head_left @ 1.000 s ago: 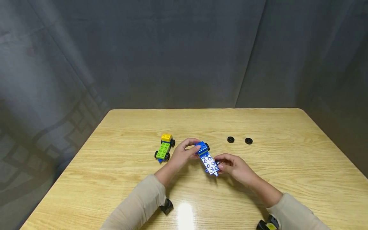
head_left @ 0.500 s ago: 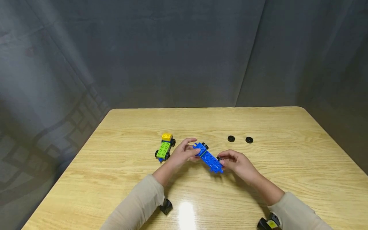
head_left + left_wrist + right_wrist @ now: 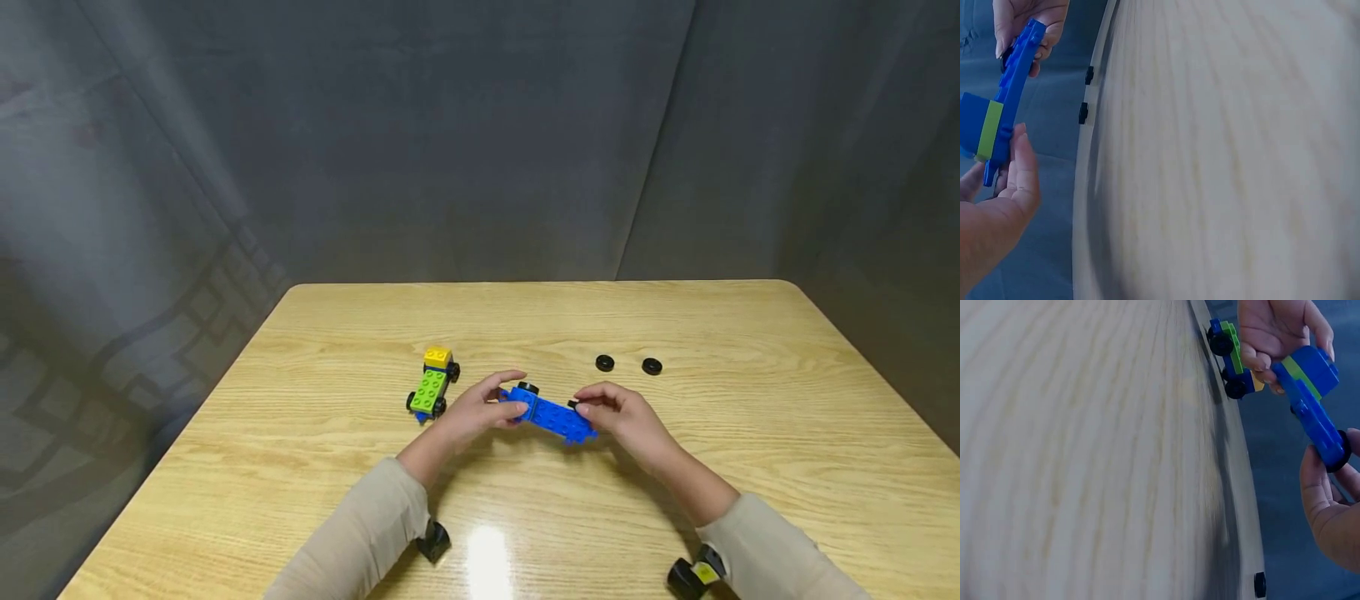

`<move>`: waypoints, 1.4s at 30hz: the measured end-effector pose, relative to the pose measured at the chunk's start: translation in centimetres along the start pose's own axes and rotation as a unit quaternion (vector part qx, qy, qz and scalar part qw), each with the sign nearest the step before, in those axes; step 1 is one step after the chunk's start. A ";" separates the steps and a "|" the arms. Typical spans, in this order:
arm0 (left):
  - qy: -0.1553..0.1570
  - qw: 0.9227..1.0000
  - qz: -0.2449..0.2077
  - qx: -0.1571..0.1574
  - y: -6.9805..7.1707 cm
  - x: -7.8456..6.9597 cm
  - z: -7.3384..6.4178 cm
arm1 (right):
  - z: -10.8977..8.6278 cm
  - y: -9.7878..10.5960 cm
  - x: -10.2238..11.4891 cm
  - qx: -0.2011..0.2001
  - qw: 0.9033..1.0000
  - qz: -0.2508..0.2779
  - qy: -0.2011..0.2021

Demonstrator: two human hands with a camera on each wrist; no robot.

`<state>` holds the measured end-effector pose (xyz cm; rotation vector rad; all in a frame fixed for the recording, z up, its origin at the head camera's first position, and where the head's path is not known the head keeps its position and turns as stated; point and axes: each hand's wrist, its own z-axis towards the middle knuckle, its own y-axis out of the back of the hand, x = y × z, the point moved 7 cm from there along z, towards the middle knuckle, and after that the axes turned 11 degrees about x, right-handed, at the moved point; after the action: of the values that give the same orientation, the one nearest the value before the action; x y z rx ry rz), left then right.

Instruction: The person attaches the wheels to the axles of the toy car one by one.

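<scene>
A blue toy car (image 3: 555, 418) is held above the table between both hands. My left hand (image 3: 472, 412) grips its raised end, where a blue block sits over a thin green brick (image 3: 989, 130). On that end's far side a black wheel (image 3: 528, 387) shows. At the car's low, studded end, my right hand (image 3: 628, 421) pinches a second black wheel (image 3: 1341, 455) between thumb and fingers, right at the car's side. Part of this wheel is hidden behind the fingertips.
To the left stands another toy car (image 3: 431, 387), green and yellow on a blue base with black wheels. Two loose black wheels, one nearer (image 3: 605, 363) and one further right (image 3: 652, 367), lie on the wooden table (image 3: 337, 358). Dark curtains hang behind the table.
The blue car has turned from steeply slanted to nearly level, its low end swinging right and away. My right hand has moved slightly up with it, still pinching the wheel.
</scene>
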<state>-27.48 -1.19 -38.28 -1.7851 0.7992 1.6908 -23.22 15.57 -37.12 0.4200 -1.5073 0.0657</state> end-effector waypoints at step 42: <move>0.060 0.974 0.074 0.207 -2.8 0.7 -0.6 | 1.5 -0.1 -0.2 0.045 0.999 -0.008 -0.008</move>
<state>-25.02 0.23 -38.98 -1.5760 1.2628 1.3833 -24.62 15.10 -37.27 0.5051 -1.5199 0.1179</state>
